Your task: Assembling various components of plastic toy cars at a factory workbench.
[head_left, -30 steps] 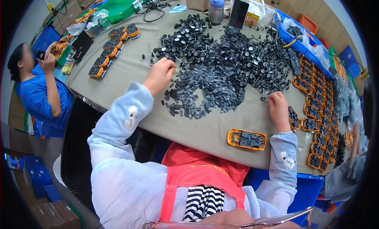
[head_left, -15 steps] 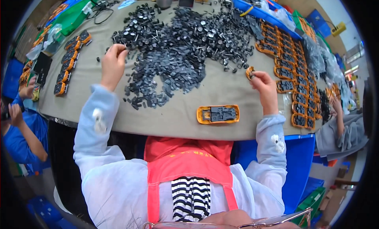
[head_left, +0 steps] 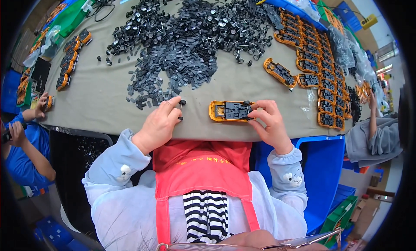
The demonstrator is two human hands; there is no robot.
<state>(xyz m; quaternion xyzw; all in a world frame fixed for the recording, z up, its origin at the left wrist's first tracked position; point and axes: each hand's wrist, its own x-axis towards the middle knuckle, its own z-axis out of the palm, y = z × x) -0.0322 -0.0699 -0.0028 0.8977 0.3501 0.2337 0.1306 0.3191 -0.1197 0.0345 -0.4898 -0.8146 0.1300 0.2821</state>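
Observation:
An upside-down orange toy car (head_left: 232, 112) with a black underside lies near the front edge of the table. My right hand (head_left: 271, 121) is at its right end, thumb and fingers pinching a black-wheeled axle (head_left: 247, 103) against the underside; the fingers partly hide it. To the left of the car, my left hand (head_left: 157, 126) is closed on another wheel axle (head_left: 181, 110), a thin metal rod with a small black wheel at each end. Beyond my hands spreads a heap of small dark plastic pieces (head_left: 173, 64).
Loose wheel axles (head_left: 149, 23) lie at the back. Rows of upturned toy cars (head_left: 327, 93) fill the right, with one tilted car (head_left: 281, 72) beside them. More cars (head_left: 69, 60) stand at left. Co-workers' hands (head_left: 42, 104) show at both sides.
My left hand has come from the heap toward the front edge with a wheel axle. My right hand has left a car beside the right-hand rows and moved to the nearer car.

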